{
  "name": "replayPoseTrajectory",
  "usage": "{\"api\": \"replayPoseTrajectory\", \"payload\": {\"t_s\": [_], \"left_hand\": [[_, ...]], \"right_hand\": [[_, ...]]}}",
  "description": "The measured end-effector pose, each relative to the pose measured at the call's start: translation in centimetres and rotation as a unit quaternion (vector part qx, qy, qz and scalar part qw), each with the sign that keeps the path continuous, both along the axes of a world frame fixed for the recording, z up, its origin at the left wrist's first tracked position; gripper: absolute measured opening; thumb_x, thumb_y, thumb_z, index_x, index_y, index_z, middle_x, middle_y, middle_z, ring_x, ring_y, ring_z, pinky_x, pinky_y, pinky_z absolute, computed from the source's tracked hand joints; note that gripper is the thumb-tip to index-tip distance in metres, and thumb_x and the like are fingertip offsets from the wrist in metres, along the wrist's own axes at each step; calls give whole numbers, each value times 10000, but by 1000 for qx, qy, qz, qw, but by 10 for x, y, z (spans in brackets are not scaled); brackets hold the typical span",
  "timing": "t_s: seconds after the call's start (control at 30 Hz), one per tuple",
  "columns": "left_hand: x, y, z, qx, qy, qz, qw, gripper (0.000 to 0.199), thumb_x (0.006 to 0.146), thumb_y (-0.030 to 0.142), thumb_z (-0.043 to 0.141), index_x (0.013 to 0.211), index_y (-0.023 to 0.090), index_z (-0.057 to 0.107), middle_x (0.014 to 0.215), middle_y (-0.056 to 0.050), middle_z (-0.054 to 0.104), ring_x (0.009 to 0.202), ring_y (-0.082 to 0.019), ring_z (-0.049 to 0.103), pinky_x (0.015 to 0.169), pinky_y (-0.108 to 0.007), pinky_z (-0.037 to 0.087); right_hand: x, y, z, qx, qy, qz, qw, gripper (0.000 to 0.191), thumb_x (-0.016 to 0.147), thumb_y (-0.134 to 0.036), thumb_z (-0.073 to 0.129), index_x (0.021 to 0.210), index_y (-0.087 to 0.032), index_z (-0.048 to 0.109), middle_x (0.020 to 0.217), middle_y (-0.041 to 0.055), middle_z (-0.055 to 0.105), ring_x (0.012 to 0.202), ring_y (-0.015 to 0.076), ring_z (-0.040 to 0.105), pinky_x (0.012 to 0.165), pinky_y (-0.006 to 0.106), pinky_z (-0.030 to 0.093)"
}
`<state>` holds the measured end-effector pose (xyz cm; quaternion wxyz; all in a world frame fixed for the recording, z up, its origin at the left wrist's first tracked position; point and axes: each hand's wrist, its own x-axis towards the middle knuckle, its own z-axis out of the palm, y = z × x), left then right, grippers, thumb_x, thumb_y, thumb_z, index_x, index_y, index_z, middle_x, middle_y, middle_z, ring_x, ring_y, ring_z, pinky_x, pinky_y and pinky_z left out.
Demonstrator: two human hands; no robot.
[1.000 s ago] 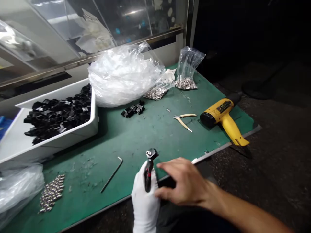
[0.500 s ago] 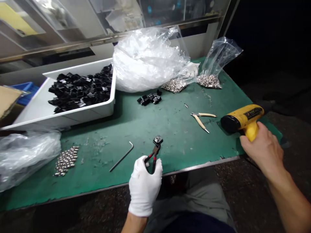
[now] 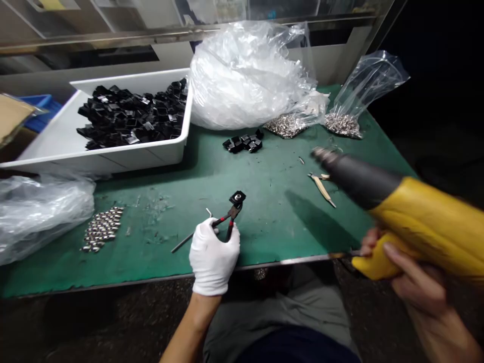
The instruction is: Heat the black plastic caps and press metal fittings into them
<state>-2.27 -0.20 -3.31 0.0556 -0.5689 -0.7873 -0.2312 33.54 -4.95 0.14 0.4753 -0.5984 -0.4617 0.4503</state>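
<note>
My left hand (image 3: pixel 214 257), in a white glove, is closed around the handles of small black pliers (image 3: pixel 233 214) with red marks. Their jaws grip a small black square part (image 3: pixel 237 196) with a round metal fitting in its middle. My bare right hand (image 3: pixel 412 275) wraps the grip of a yellow heat gun (image 3: pixel 419 217), raised above the table's right side. Its dark barrel and metal nozzle point left and away from me; motion blurs it. Partly under the gloved hand lies a hex key (image 3: pixel 182 243).
A white tray (image 3: pixel 151 153) of black parts stands at the back left. Several black parts (image 3: pixel 244 142) lie mid-table near a big plastic bag (image 3: pixel 249 75). Metal fittings (image 3: pixel 101 229) are grouped at left. Cream-handled pliers (image 3: pixel 322 190) sit partly behind the nozzle.
The heat gun has come up off the table, its nozzle swung into view toward the left. My left hand with the pliers has shifted slightly left, now covering part of the hex key.
</note>
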Motion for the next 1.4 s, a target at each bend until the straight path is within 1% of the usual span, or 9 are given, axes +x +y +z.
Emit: {"api": "replayPoseTrajectory", "payload": {"t_s": [0.07,0.17,0.23,0.33,0.43,0.6,0.73,1.2,1.4], "left_hand": [[-5,0,-1,-13,9,-3,1000,386,851,440,643,1110,161,583,959,-81,660,872,-257,674,757,-332,484],[-9,-2,-2,-29,29,-14,999,422,820,441,658,1129,158,608,983,-99,671,912,-286,670,765,-344,476],[-9,-2,-3,-39,30,-12,999,425,818,442,655,1133,159,618,990,-106,678,915,-292,668,758,-348,472],[-8,-2,-5,-42,21,-4,999,431,808,424,654,1146,159,616,1009,-110,684,914,-289,664,765,-353,473],[-7,-1,-5,-42,24,-1,999,434,800,431,658,1136,160,616,999,-102,683,907,-288,664,771,-354,475],[-9,-3,-4,-15,8,7,1000,395,804,410,650,1108,162,610,932,-73,670,835,-252,662,753,-338,477],[-11,-6,-4,-10,-3,1,1000,390,796,394,658,1106,162,605,904,-56,658,797,-228,651,754,-329,478],[-12,-8,-6,20,-10,-25,999,380,786,355,673,1102,153,608,881,-47,648,756,-203,635,741,-316,483],[-11,-9,-5,32,-13,-39,999,387,782,344,683,1104,143,611,916,-62,669,770,-206,655,750,-314,501]], "right_hand": [[-18,7,-8,-44,120,65,990,230,926,-412,617,1093,-256,645,921,63,602,751,227,623,669,367,552],[-35,16,-25,-82,199,139,967,288,906,-447,643,1076,-216,673,898,74,618,724,222,611,654,361,536],[-40,19,-33,-93,228,161,956,291,908,-438,644,1088,-213,684,900,76,623,717,217,608,659,360,528],[-42,22,-38,-106,258,166,946,276,916,-414,645,1116,-229,688,906,67,624,718,206,605,652,342,516],[-40,22,-37,-107,255,172,945,274,918,-427,653,1113,-239,696,911,55,634,724,197,607,660,329,515],[-39,19,-34,-107,206,199,952,245,924,-435,661,1060,-238,715,929,45,661,767,188,619,709,308,533],[-36,13,-37,-123,190,209,951,265,927,-448,661,1094,-250,718,923,48,690,782,193,638,705,306,548],[-34,12,-38,-115,194,211,951,275,923,-430,676,1128,-252,721,926,43,717,773,187,665,700,287,578],[-30,11,-41,-119,204,214,948,282,934,-421,667,1168,-270,714,962,35,723,792,182,669,718,279,583]]}}
